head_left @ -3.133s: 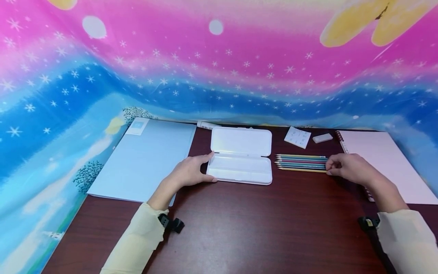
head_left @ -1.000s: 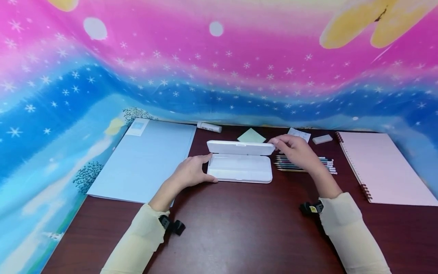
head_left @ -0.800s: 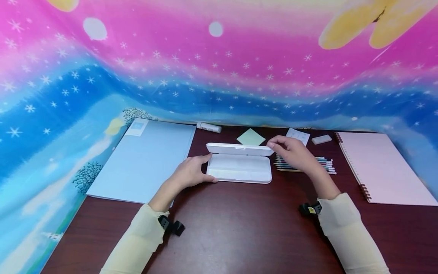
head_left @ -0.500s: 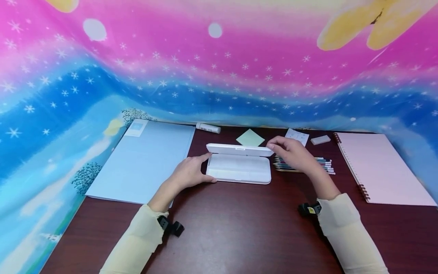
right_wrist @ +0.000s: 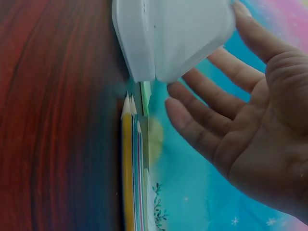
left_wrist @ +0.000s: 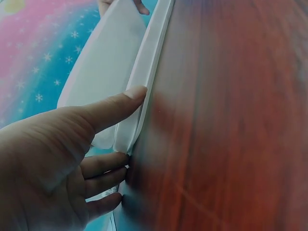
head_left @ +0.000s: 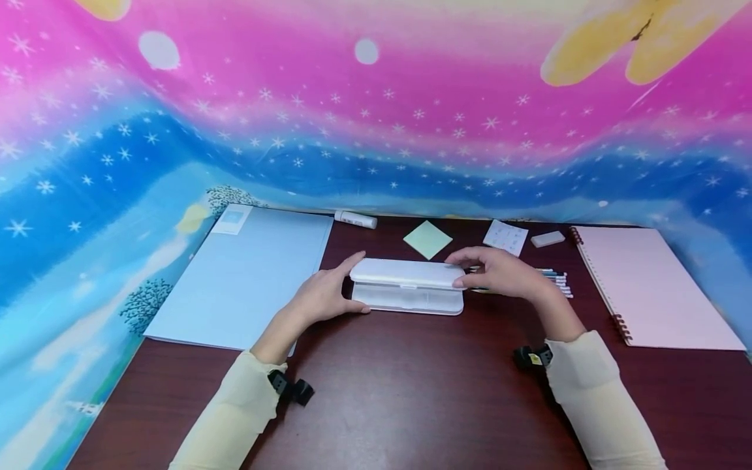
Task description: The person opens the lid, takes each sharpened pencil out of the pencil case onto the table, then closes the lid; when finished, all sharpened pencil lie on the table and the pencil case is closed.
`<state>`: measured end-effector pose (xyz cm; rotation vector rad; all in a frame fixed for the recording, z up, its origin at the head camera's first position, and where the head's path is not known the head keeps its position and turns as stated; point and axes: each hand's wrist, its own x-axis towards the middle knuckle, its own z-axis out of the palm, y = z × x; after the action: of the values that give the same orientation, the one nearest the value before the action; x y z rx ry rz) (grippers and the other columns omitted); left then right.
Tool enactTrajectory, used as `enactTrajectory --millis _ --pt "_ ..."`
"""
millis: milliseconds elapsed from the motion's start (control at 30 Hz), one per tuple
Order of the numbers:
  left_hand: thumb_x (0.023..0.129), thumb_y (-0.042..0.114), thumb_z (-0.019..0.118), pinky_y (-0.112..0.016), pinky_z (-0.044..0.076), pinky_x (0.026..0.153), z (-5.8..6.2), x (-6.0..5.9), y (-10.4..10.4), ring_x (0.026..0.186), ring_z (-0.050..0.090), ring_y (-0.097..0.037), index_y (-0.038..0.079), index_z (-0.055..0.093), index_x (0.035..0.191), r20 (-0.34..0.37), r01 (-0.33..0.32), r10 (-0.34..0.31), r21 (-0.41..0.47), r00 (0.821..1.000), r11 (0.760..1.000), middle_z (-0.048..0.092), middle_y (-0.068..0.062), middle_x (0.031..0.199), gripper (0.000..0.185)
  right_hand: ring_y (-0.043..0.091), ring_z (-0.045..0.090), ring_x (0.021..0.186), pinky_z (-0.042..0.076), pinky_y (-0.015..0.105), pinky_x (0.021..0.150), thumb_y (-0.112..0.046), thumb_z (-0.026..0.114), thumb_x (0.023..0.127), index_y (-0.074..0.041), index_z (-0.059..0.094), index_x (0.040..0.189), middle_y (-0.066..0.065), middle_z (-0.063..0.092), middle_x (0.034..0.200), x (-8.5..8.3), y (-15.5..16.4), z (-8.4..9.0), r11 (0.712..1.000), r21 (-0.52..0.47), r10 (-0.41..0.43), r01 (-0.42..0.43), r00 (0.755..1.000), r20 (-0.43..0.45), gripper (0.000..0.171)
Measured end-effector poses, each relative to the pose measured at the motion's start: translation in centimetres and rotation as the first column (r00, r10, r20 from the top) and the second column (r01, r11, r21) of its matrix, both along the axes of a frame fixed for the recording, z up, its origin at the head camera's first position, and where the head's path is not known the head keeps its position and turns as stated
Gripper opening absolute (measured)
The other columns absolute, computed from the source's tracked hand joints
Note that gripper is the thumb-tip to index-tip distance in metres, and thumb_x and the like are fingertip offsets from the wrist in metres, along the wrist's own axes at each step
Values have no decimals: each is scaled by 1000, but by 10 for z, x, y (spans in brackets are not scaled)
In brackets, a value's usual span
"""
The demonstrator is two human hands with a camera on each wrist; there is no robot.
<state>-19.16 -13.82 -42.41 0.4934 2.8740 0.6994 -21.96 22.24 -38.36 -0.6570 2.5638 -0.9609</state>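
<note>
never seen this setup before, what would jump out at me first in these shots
First, the white pencil case at the middle of the dark wooden table, its lid nearly down, with the left hand at its left end and the right hand on the lid's right end. Next, the row of coloured pencils lying just right of the case. Behind it all hangs a loud pink and blue starry backdrop.

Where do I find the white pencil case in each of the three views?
Head: white pencil case at table centre, between both hands.
Left wrist: upper centre-left, beside the thumb.
Right wrist: top centre, above the coloured pencils.
Shared landmark: dark red table.
</note>
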Motion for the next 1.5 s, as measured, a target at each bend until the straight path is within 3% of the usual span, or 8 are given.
enactTrajectory --millis 133,267,400,500,633,700,900,1500 --pt "76 65 80 -55 51 100 2 1 -1 124 62 -34 31 26 162 32 23 -22 -23 999 999 58 -14 146 107 30 57 127 46 55 106 -33 80 88 -18 60 142 10 61 141 3 -6 0 997 70 45 -42 998 -41 60" --pt "82 74 66 -53 52 97 3 1 -2 123 63 -32 32 23 163 60 37 -35 -29 998 999 61 -13 144 101 34 50 136 40 59 112 -30 81 87 -18 59 144 13 57 147 8 -11 1 991 124 60 -51 996 -67 63" --pt "94 69 54 -54 51 99 3 2 -2 125 62 -34 30 26 163 59 36 -36 -7 998 999 63 -16 140 84 37 47 140 38 59 113 -29 80 88 -16 57 146 14 55 148 12 -16 1 983 175 79 -62 993 -92 64" --pt "98 62 52 -55 49 103 3 2 -2 128 60 -34 28 28 162 47 37 -37 8 998 999 62 -17 141 76 38 45 142 38 59 114 -28 79 89 -13 53 148 16 53 151 13 -19 0 975 212 97 -74 990 -102 67" --pt "97 59 57 -54 51 100 3 2 -2 116 66 -33 27 30 162 38 47 -46 -7 998 999 72 -17 106 77 39 43 142 39 59 113 -27 80 89 -10 49 151 19 47 154 16 -21 -2 968 239 98 -73 991 -94 72" --pt "96 60 59 -53 51 99 3 1 -2 114 67 -32 27 30 162 35 49 -49 -12 998 999 72 -16 103 79 39 43 142 39 60 113 -26 80 88 -10 47 152 20 46 154 16 -22 -3 967 246 97 -72 991 -93 74" --pt "94 60 63 -55 49 102 3 1 -1 129 60 -34 28 31 161 41 38 -38 -3 998 999 62 -18 141 81 39 44 141 41 60 112 -25 80 88 -14 47 153 19 46 153 19 -26 -5 966 248 92 -65 991 -97 74" --pt "92 58 67 -56 47 106 5 2 -2 138 52 -34 26 31 161 60 16 -15 -11 998 1000 50 -13 155 85 37 47 139 44 55 110 -25 79 89 -20 52 150 16 45 154 24 -28 -6 957 272 142 -99 979 -146 67"
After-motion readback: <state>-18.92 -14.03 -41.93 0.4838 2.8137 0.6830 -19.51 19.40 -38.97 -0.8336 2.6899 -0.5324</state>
